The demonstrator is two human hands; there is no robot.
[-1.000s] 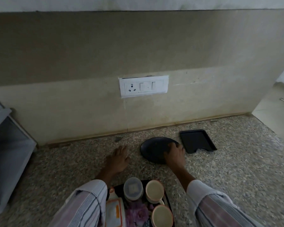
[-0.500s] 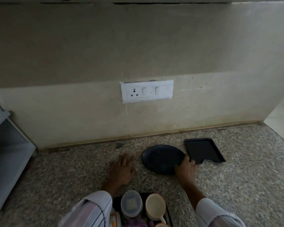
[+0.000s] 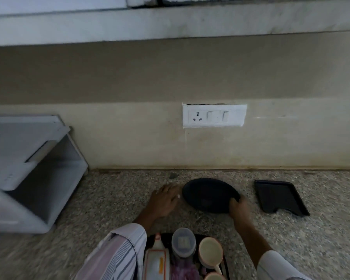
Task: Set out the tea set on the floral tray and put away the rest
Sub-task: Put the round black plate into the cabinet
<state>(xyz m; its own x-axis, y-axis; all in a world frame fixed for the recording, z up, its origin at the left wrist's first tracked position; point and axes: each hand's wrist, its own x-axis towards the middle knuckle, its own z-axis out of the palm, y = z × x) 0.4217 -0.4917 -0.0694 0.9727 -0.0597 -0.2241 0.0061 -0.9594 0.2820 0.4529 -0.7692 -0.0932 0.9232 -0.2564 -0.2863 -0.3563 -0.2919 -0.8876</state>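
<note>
Now raised, black oval plate (image 3: pixel 208 194) tilts, long axis left-right.

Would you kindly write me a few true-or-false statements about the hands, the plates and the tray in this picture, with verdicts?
1. The right hand grips the round black plate at its near right rim. True.
2. The left hand holds a cup. False: it rests on the counter just left of the round plate, holding nothing.
3. The square black plate lies right of the round plate, apart from it. True.
4. The floral tray is bare. False: it carries a lidded jar, two cups and a carton.
5. The socket has a plug in it. False: nothing is plugged in.
</note>
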